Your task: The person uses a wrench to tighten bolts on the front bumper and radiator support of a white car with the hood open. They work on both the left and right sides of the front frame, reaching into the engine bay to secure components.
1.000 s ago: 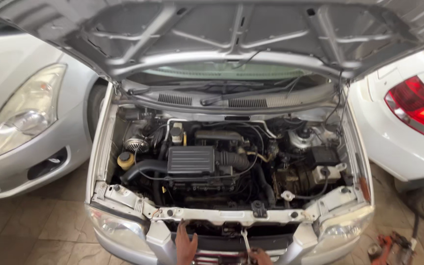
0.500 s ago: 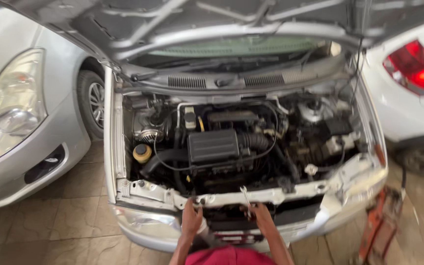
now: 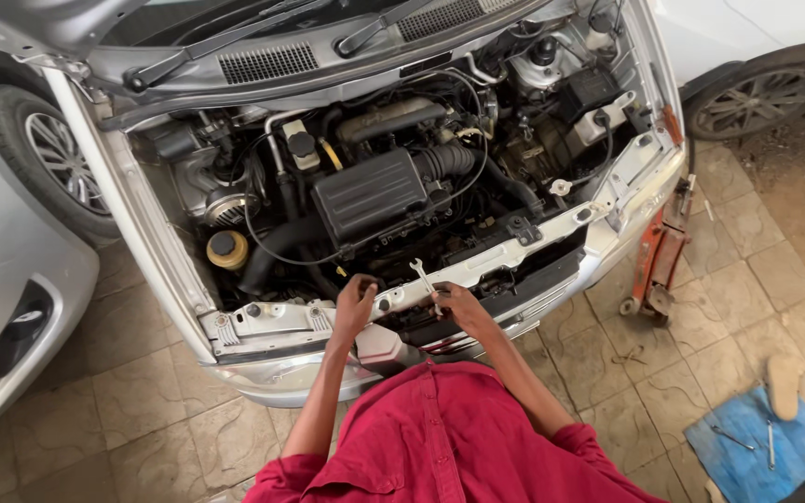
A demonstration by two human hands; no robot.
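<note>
Nearest the camera is the person's red shirt (image 3: 458,438), with both bare forearms reaching forward to the front of a silver car (image 3: 263,377) whose hood is raised. The left hand (image 3: 356,303) rests on the silver front crossmember (image 3: 477,268), fingers curled down over its near edge beside a round hole; whether it pinches anything small there cannot be told. The right hand (image 3: 454,303) is closed around the lower end of a slim open-ended wrench (image 3: 424,279), which stands nearly upright with its forked head just above the crossmember. The two hands are near each other but apart, the wrench between them.

On the floor to the near right lies a blue cloth (image 3: 757,447) with a few slim tools on it, and a sandal (image 3: 782,384) sits at its far edge. An orange floor jack (image 3: 659,256) stands on the tiles just beside the car's right front corner.

Beyond the crossmember the engine bay opens up: a black air filter box (image 3: 370,196) sits in the middle, a thick ribbed hose (image 3: 444,160) running off its right side. To the left is a yellowish reservoir with a black cap (image 3: 226,250). Farther back are the wiper arms (image 3: 235,47) and the grille at the base of the windscreen. A second silver car (image 3: 11,317) stands on the left, and a wheel of a white car (image 3: 761,88) shows at the far right.
</note>
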